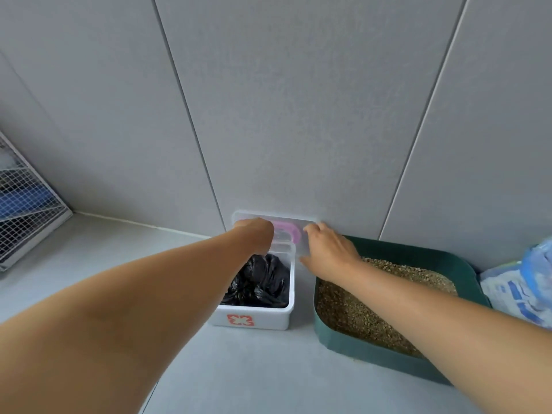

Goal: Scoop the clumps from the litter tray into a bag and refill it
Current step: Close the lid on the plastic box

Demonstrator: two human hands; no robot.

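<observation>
- Head view: a clear lid (pixel 294 234) with a pink patch is held against the wall (pixel 298 115), behind a white box (pixel 268 319); its outline is faint and partly covered by both hands.
- The left hand (pixel 257 231) is seen curled at the lid's left edge; its fingers are hidden, so the grip cannot be told.
- The right hand (pixel 330 249) is laid on the lid's right edge, fingers loosely spread.
- A black bag (pixel 263 282) is seen crumpled in the box.
- The green tray (pixel 388 363), holding brown litter (pixel 352 312), stands just right of the box, long axis running from the wall toward the viewer; part is hidden by the right forearm.
- A blue-white sack (pixel 525 282) is cut off at the right edge.
- A wire cage (pixel 27 201) is cut off at the left.
</observation>
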